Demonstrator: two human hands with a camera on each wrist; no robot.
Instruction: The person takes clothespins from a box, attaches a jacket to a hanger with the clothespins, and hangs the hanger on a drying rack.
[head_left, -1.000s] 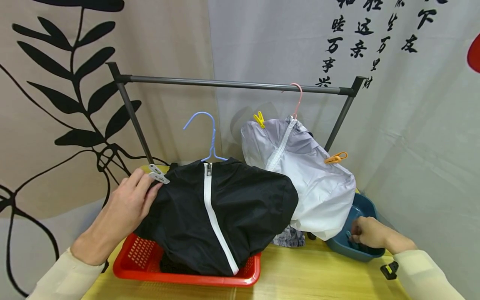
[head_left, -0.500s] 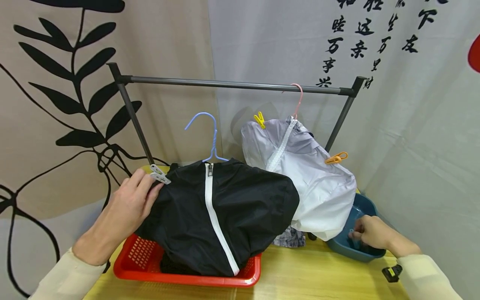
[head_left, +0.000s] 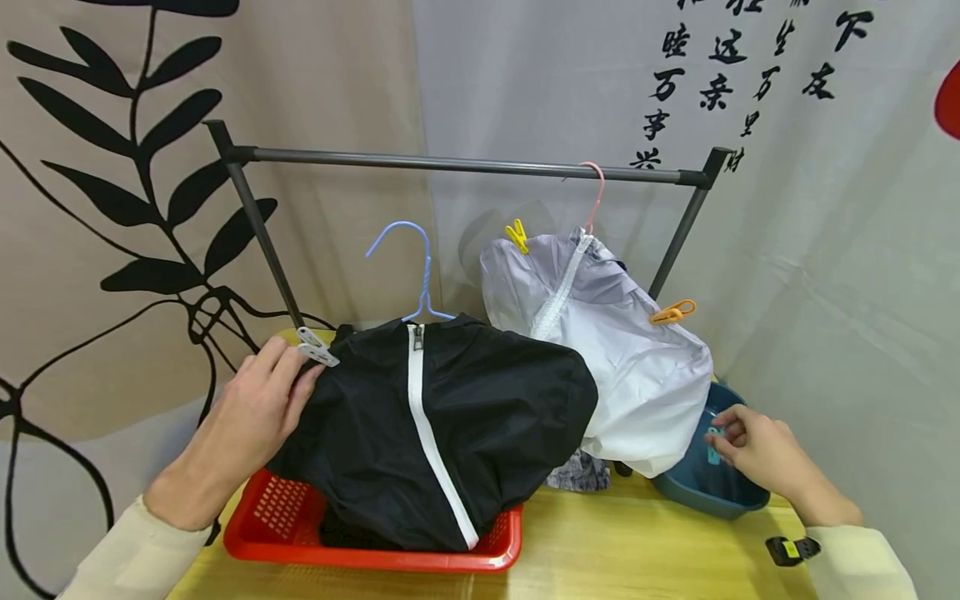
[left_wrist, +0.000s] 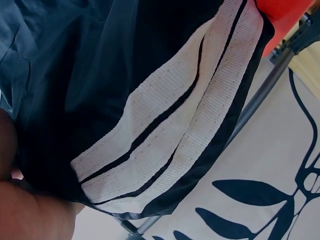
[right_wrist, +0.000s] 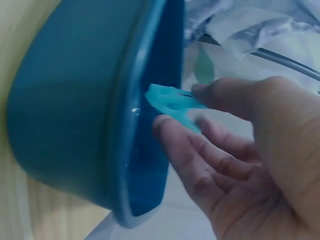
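A black jacket (head_left: 510,400) with a white zipper hangs on a blue hanger (head_left: 426,267), its lower part over a red basket (head_left: 375,562). My left hand (head_left: 251,417) grips the jacket at its left shoulder, right by a pale grey clothespin (head_left: 318,347). The left wrist view shows white striped trim (left_wrist: 165,120) on the cloth, with the hand (left_wrist: 37,212) at its lower corner. Over the blue basin (head_left: 712,496), my right hand (head_left: 765,450) pinches a teal clothespin (right_wrist: 172,100) between thumb and fingers.
A grey metal rack (head_left: 450,162) spans the back. From it a grey-white jacket (head_left: 622,375) hangs on a pink hanger (head_left: 598,196), with a yellow clothespin (head_left: 517,236) and an orange clothespin (head_left: 672,312) on its shoulders. Grey patterned cloth (head_left: 581,473) lies on the wooden table (head_left: 600,550).
My right hand has lifted from inside the blue basin, and the teal clothespin now shows in its fingers. My left hand stays at the black jacket's shoulder.
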